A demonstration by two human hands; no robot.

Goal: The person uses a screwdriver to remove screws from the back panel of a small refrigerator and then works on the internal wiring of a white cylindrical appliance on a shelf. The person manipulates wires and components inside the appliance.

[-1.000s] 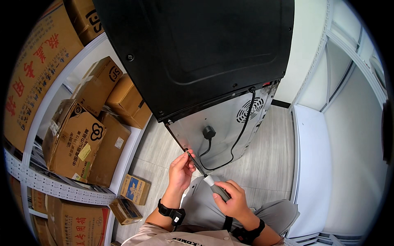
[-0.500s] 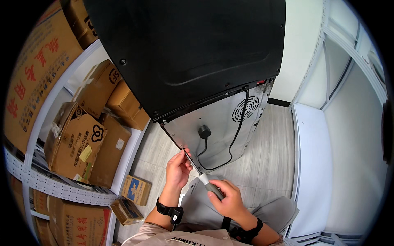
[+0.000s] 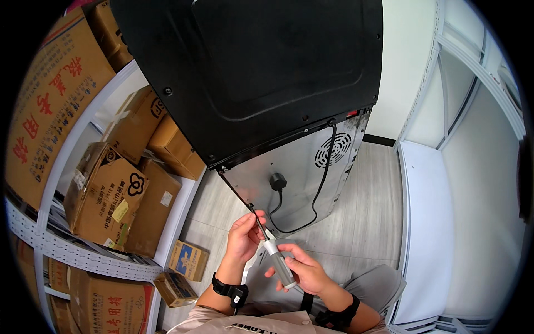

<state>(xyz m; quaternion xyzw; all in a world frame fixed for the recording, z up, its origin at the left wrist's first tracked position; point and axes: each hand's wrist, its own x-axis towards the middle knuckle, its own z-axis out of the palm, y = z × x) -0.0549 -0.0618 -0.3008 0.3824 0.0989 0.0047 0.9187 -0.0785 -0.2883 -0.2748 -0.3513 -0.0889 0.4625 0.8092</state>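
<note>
A screwdriver [image 3: 281, 265] with a grey and white handle slants up toward the lower-left edge of the silver metal panel [image 3: 253, 182], at a small screw-like fixing. My left hand [image 3: 244, 236] pinches the shaft near that edge, partly hiding it. My right hand [image 3: 305, 271] holds the handle loosely with thumb and fingers, some fingers lifted. On the panel are a round black plug fitting [image 3: 277, 181], a looping black cord [image 3: 317, 199] and a round slotted vent [image 3: 332, 150]. A large black panel [image 3: 267, 61] sits above, part of the same tall appliance.
White shelving [image 3: 182, 214] at the left carries several cardboard boxes [image 3: 105, 206]; two small boxes [image 3: 188, 261] lie low beside it. A white rack with a low board [image 3: 423, 222] stands at the right. My knee [image 3: 378, 286] is at lower right, over grey tiled floor [image 3: 367, 195].
My right hand's fingers have loosened and shifted round the handle, showing more of it, and the handle has tilted steeper. My left hand stays at the shaft. The whole view has shifted slightly.
</note>
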